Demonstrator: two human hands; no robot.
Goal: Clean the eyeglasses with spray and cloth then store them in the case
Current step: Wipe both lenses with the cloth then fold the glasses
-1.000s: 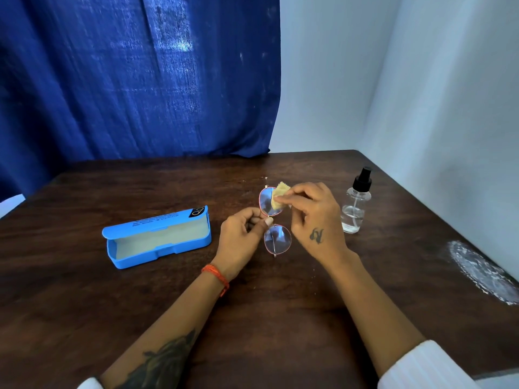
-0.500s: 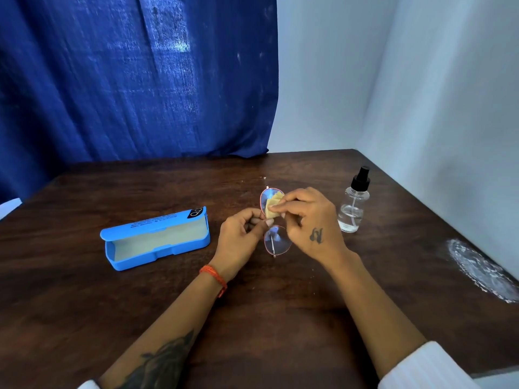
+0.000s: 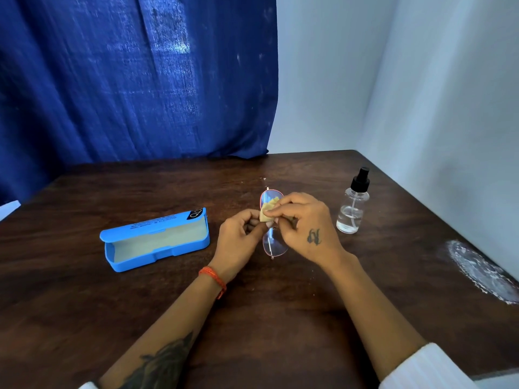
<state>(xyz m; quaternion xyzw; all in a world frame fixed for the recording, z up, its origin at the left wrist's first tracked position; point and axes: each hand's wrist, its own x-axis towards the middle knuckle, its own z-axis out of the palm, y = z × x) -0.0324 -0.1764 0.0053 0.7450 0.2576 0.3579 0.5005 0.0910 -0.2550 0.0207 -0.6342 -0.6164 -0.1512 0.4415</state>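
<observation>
Pink-rimmed eyeglasses [image 3: 273,245] with bluish lenses are held upright over the middle of the dark wooden table [image 3: 280,318]. My left hand [image 3: 238,237] pinches the frame near the bridge. My right hand [image 3: 306,228] pinches a small yellow cloth [image 3: 266,210] against the far lens. An open blue case [image 3: 157,238] lies to the left, its pale lining showing. A clear spray bottle [image 3: 353,204] with a black nozzle stands to the right.
A blue curtain [image 3: 134,80] hangs behind the table and white walls [image 3: 435,108] close the back right corner. A whitish smear [image 3: 483,270] marks the table near its right edge.
The cloth has slid down the far lens toward the bridge, from the lens's top edge to its lower part. My left hand keeps its hold on the frame.
</observation>
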